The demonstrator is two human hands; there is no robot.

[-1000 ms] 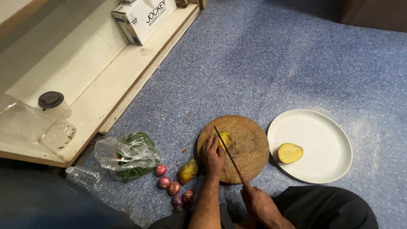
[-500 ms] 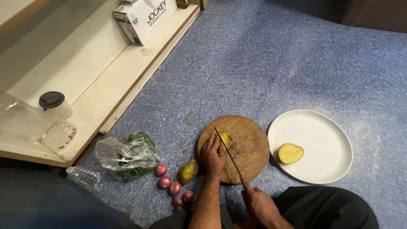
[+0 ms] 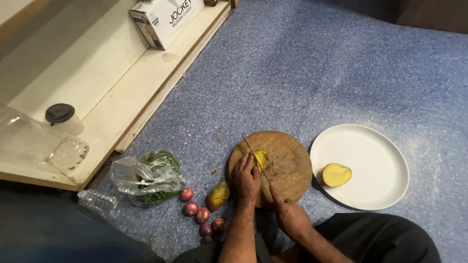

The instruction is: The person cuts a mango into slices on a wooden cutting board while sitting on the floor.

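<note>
A round wooden cutting board (image 3: 290, 160) lies on the blue speckled floor. On it sits a yellow potato piece (image 3: 260, 158), partly sliced. My left hand (image 3: 245, 178) presses down on its near side, fingers curled over it. My right hand (image 3: 288, 214) grips a knife (image 3: 256, 158) by the handle, and the thin blade slants across the potato piece. To the right, a white plate (image 3: 378, 151) carries a potato half (image 3: 335, 175) with its cut face up.
A whole yellow-green potato (image 3: 218, 195) and several small red onions (image 3: 191, 208) lie left of the board. A clear plastic bag of greens (image 3: 148, 178) and a plastic bottle (image 3: 100, 202) sit further left. A white ledge (image 3: 122, 97) bears a cardboard box (image 3: 165, 17) and a lidded cup (image 3: 63, 118).
The knife blade has shifted slightly along the potato piece in a cutting stroke. My left hand stays on it. Nothing else has moved.
</note>
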